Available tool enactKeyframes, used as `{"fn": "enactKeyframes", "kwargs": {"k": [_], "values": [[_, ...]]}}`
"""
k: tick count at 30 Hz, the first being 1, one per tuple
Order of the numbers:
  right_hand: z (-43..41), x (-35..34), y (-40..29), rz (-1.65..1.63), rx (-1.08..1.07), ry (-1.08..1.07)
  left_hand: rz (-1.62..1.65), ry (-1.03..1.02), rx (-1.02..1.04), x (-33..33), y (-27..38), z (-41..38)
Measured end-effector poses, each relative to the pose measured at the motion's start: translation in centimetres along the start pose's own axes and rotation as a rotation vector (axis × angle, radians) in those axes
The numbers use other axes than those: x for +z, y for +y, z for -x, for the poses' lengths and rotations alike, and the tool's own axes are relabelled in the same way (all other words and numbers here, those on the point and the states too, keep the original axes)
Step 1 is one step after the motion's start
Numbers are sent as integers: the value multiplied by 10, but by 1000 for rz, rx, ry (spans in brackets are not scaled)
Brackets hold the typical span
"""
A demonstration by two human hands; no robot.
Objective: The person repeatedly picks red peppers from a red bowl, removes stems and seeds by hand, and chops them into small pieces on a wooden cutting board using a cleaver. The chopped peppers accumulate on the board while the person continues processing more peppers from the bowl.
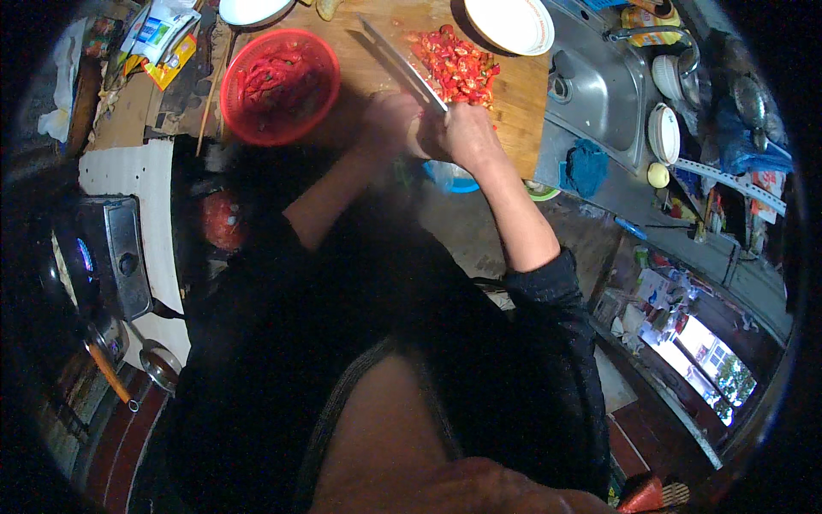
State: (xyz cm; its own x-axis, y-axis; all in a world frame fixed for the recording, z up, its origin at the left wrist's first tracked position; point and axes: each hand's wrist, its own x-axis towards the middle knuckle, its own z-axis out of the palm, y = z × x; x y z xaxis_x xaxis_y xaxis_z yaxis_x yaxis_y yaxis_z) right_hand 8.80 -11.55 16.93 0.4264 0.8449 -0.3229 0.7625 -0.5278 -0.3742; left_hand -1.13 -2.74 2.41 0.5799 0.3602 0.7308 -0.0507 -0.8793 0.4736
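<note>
My right hand (472, 132) grips the handle of a kitchen knife (404, 63), whose blade slants up and left over a wooden cutting board (521, 119). Chopped red chili peppers (454, 64) lie in a pile just right of the blade. My left hand (390, 119) is blurred and in shadow at the board's near edge, left of the knife hand. Whether its fingers hold anything is hard to make out. To its left stands a red plastic basket (232, 106) with whole red peppers (282, 80) inside.
A white bowl (510, 24) sits at the board's far right, beside a steel sink (603, 83). A blue cloth (585, 168) lies on the sink's near ledge. Left are a gas stove (128, 257) with a blue flame and a ladle (159, 366). Blue basin (463, 186) shows below the board.
</note>
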Motion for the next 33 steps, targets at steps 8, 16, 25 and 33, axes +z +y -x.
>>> {"fn": "enactKeyframes", "kwargs": {"k": [8, 16, 25, 33], "values": [[20, 11, 10, -187, 16, -11, -89, -105, -113, 3, 2, 13], [5, -9, -19, -84, 62, -42, -9, -109, -71, -1, -2, 3], [8, 31, 20, -163, 46, -2, -99, -89, -190, -7, 12, 2], [8, 8, -1, -212, 76, -8, 8, -76, -101, -13, 4, 16]]}}
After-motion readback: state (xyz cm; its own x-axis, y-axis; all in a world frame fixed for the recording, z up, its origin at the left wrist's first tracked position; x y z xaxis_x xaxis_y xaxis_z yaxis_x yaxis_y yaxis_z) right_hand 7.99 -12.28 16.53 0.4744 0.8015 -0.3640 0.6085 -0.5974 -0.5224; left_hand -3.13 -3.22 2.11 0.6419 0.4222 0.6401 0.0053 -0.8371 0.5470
